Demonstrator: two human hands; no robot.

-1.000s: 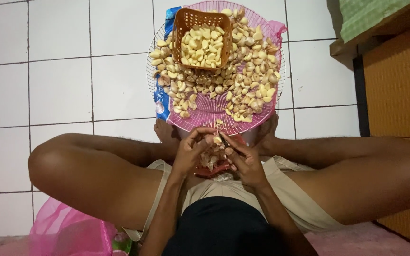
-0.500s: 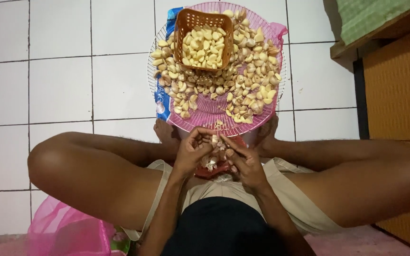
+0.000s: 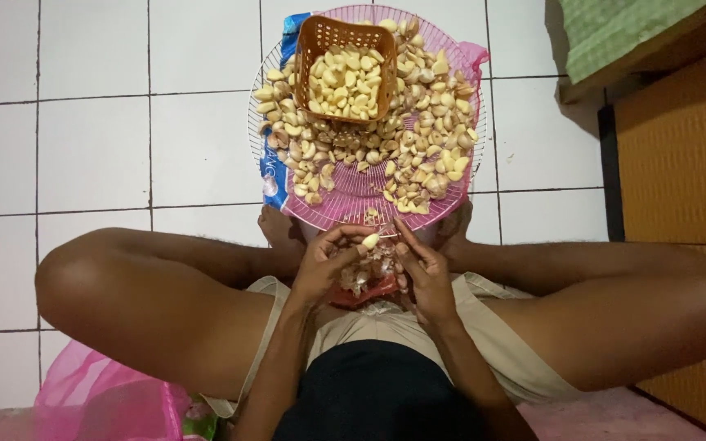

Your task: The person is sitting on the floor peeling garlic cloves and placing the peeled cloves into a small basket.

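Observation:
I sit cross-legged on a tiled floor. My left hand point(image 3: 326, 263) pinches a pale garlic clove point(image 3: 369, 241) at its fingertips. My right hand point(image 3: 423, 268) is close beside it, fingers curled near the clove; whether it holds a small blade or peel I cannot tell. Under both hands lies a reddish bowl of garlic skins point(image 3: 365, 280). In front of my feet is a round pink wire tray point(image 3: 353, 189) heaped with unpeeled cloves point(image 3: 418, 147). An orange plastic basket point(image 3: 308, 61) on the tray holds peeled cloves point(image 3: 343, 83).
A blue printed bag point(image 3: 272, 167) lies under the tray's left side. A pink plastic bag point(image 3: 100, 400) sits by my left knee. A brown woven panel point(image 3: 680, 155) and a wooden ledge with green cloth point(image 3: 614, 33) stand at the right.
The clove has come up a little between my fingertips and shows paler; both hands stay in the same place over the bowl.

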